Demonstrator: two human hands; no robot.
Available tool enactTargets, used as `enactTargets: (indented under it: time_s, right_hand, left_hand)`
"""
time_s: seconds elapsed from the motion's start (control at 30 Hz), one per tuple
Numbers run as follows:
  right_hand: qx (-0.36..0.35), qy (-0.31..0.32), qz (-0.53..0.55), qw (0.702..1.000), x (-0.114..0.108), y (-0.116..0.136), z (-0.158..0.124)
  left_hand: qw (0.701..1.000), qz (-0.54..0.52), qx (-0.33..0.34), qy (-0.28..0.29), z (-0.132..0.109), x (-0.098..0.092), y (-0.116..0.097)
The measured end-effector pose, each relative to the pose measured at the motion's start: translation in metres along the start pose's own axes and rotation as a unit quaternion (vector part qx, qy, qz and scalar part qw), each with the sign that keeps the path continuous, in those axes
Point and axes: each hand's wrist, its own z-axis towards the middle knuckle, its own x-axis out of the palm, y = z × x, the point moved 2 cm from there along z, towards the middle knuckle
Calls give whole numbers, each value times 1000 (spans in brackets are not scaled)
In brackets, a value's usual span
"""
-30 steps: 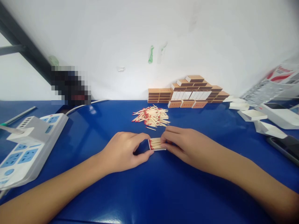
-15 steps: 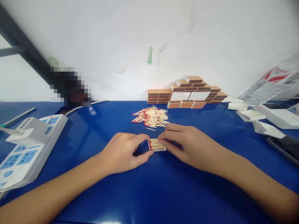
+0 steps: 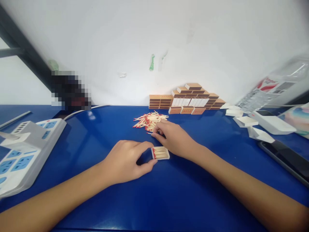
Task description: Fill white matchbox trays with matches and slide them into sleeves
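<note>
A small white matchbox tray [image 3: 160, 153] filled with red-tipped matches lies on the blue table [image 3: 154, 199]. My left hand [image 3: 126, 161] holds the tray's left end between thumb and forefinger. My right hand [image 3: 172, 137] reaches past the tray to the near edge of the loose pile of matches [image 3: 148, 120], its fingertips pinched down on a match there. What the fingers hold is too small to make out.
Brown matchboxes [image 3: 187, 100] are stacked against the white wall. Empty white trays [image 3: 246, 121] and a white box [image 3: 274, 121] lie at the right, with a dark phone [image 3: 285, 158]. A grey power strip [image 3: 21, 146] sits at the left.
My right hand has left the tray and moved away from me to the match pile. My left hand has stayed on the tray. The view has shifted slightly.
</note>
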Motion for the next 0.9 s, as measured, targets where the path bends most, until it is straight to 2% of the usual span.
enactTargets:
  time_s: [0.1, 0.27, 0.4, 0.47, 0.53, 0.73, 0.9]
  right_hand:
    - [4, 22, 6, 1000, -3, -3, 0]
    - [-37, 18, 54, 998, -17, -6, -16]
    - [-44, 89, 57, 993, -23, 2, -33]
    - [-42, 106, 54, 992, -24, 6, -37]
    - [-49, 87, 66, 993, -26, 5, -36]
    - [-22, -71, 27, 997, -27, -31, -22]
    - [-17, -59, 9, 998, -20, -46, -16]
  left_hand:
    - [1000, 14, -23, -3, 1, -3, 5]
    - [999, -5, -46, 24, 3, -3, 9]
    - [996, -27, -73, 38, 5, -2, 10]
    - [995, -37, -82, 47, 5, -2, 11]
    - [995, -40, -81, 51, 5, -2, 12]
    - [999, -32, -34, 28, 2, 0, 8]
    - [999, -28, -12, 16, 1, 1, 5]
